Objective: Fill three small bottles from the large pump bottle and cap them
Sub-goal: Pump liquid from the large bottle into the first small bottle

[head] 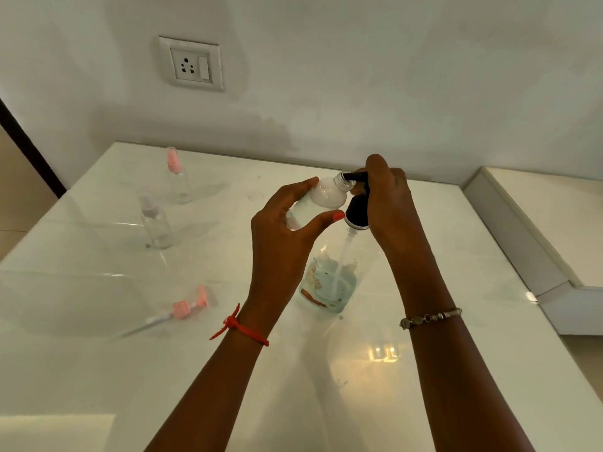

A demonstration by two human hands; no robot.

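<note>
Most likely a room in a home, not a lab or workshop. Plain white painted wall across the top of the frame, with a household wall socket [191, 63] and rocker switch in one white plate at upper left. Glossy white tabletop [98, 353] across the lower frame, set against that wall. White ledge [522, 230] at right, dark trim [29, 145] at far left. Left of centre, small clear spray bottles [156, 223]. Near centre, a large pump bottle [329, 282] with a printed label. Toiletry ware, all at household scale.
</note>
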